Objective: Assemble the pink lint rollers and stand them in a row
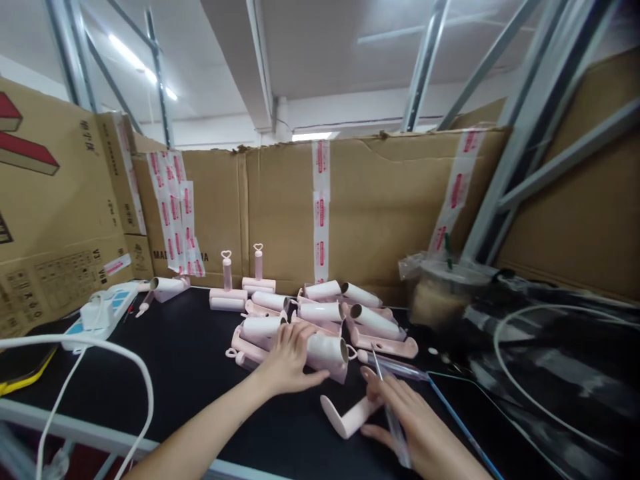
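My left hand (pixel 290 363) is closed on the near end of a heap of pink lint rollers, its fingers over a white paper roll (pixel 325 349) and its thumb along the front. Parts of that roll are hidden by the fingers. To the right, my right hand (pixel 403 413) grips a screwdriver (pixel 395 427) with a clear handle, its thin metal shaft pointing up and away. The same hand also holds a pink roller piece (pixel 359 415) with a round end plate, just above the black table. Its far end is hidden behind the fingers.
Two pink rollers with heart-shaped loops (pixel 227 267) stand upright at the back. A power strip (pixel 107 313) with a white cable lies left. A lidded drink cup (pixel 443 293) and dark plastic bags (pixel 540 373) are at right. Cardboard walls (pixel 280 213) enclose the table.
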Demonstrator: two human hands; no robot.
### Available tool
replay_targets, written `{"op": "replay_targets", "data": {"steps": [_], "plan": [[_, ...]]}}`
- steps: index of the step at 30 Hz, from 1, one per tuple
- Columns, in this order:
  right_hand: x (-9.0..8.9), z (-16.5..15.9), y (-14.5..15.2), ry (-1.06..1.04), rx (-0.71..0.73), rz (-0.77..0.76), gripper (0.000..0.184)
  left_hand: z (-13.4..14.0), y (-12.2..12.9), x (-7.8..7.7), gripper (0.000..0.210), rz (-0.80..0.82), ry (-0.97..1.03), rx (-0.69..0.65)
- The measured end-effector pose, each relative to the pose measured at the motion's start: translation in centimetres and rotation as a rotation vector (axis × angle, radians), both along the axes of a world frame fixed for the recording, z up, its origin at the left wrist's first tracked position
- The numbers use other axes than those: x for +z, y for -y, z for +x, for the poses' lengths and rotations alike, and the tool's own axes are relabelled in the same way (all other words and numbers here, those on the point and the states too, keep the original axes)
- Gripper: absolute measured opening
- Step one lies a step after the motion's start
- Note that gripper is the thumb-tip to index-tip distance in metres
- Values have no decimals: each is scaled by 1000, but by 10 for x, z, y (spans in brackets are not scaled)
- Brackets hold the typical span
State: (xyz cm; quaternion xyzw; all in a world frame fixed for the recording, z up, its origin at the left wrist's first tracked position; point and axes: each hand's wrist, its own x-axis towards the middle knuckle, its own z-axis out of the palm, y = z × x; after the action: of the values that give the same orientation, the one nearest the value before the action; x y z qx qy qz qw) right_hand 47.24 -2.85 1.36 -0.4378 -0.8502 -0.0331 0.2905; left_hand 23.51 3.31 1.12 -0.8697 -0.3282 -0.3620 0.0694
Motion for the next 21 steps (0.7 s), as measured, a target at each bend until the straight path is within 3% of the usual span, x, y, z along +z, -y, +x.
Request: {"op": "replay_targets", "data": {"steps": [2, 4, 7, 10, 12, 15, 18, 21], "plan": [[-7, -7, -6, 81, -80, 61, 20, -6, -2, 6, 69, 29, 77, 10], [-9, -16, -12, 145, -158, 151, 15, -25, -11, 17, 63, 54, 205, 101], [-7, -20, -15, 148, -183, 292, 16, -78, -38, 35, 49, -38, 527, 483], [-1, -20, -10, 57, -83, 316, 14, -138, -68, 44, 45, -115, 628, 647], [8, -24, -5, -29, -17, 300, 11, -166, -80, 42, 57, -209, 614, 663], [28, -39, 2, -141, 60, 260, 7, -183, -87, 30, 70, -339, 528, 593], [49, -62, 1, -194, 130, 236, 9, -186, -83, 20, 65, -408, 451, 541], [64, -82, -11, -217, 178, 216, 17, -191, -74, 22, 50, -448, 404, 495]]}}
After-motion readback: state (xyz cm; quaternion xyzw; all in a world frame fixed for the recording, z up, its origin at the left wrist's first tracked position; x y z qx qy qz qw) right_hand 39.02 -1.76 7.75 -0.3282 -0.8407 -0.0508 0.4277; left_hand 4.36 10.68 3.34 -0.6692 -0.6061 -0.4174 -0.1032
